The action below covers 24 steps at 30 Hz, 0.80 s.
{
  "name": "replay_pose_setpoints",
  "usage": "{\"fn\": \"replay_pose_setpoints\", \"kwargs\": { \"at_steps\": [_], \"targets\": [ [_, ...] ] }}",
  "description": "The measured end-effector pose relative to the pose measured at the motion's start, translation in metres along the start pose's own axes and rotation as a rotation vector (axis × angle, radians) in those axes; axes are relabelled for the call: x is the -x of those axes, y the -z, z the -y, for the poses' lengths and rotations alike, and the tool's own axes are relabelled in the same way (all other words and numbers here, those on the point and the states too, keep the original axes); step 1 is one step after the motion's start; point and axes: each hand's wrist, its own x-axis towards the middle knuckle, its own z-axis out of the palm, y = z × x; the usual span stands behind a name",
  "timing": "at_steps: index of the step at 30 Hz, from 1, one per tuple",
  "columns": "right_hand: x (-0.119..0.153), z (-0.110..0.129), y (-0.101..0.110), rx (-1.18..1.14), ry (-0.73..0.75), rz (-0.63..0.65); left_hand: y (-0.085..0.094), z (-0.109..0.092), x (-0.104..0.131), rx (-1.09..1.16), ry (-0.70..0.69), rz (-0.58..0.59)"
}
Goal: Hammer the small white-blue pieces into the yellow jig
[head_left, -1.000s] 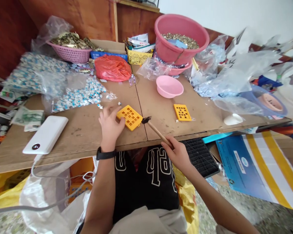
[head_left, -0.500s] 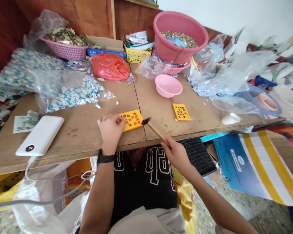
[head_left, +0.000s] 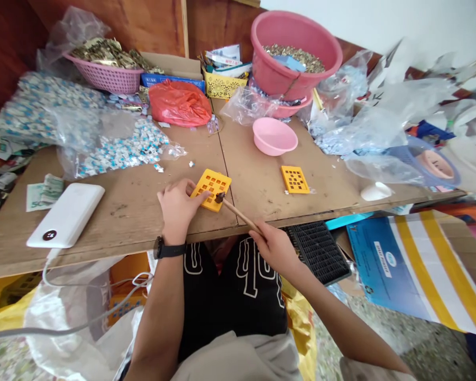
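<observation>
We are keeping our left hand point(head_left: 178, 203) at the left side of the yellow grid plate point(head_left: 211, 186) on the worktop point(head_left: 257, 185), thumb reaching over its near-left part; whether the fingers are pinching it underneath, we cannot tell. Our right hand point(head_left: 275, 246) is clamping the handle of the brush point(head_left: 241, 216), whose long axis is running diagonally from that hand up and left to the plate, so the dark bristles point(head_left: 219, 197) are lying over its near-right part. The left hand is sitting nearer the plate; the right is reaching it only through the brush. Half a second ago the bristles were standing just off its right edge, and now the plate is lying turned, its longer side running away from us.
</observation>
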Motion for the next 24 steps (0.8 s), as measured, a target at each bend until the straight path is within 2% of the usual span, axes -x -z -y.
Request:
{"fn": "replay_pose_setpoints", "kwargs": {
  "at_steps": [4,6,8,10,14,17,19,22,24],
  "targets": [
    [-0.005,-0.006,-0.007,0.041,-0.016,-0.035,0.001,-0.002,0.001,-0.023,0.031,0.008],
    [-0.006,-0.009,-0.004,0.059,-0.019,0.002,0.001,-0.003,0.002,-0.047,0.047,0.009],
    [-0.007,-0.011,0.004,0.065,-0.017,0.004,0.001,-0.006,0.004,-0.058,0.047,0.011],
    [-0.006,-0.01,0.016,0.043,-0.028,-0.071,0.002,-0.006,0.005,-0.046,0.022,0.004],
    [0.001,0.0,0.031,-0.041,-0.033,-0.18,0.003,0.002,0.003,-0.052,-0.107,-0.092],
    [0.005,0.01,0.02,-0.09,-0.001,-0.169,0.0,0.011,-0.001,-0.055,-0.208,-0.04],
    [0.003,0.012,0.005,-0.081,0.028,-0.131,-0.004,0.014,-0.003,-0.058,-0.184,-0.012],
    [0.0,0.009,-0.015,-0.034,0.066,-0.053,-0.009,0.014,-0.004,-0.057,-0.111,-0.05],
    [0.0,0.003,-0.022,-0.028,0.059,-0.054,-0.012,0.014,-0.004,-0.022,-0.089,-0.066]
  ]
}}
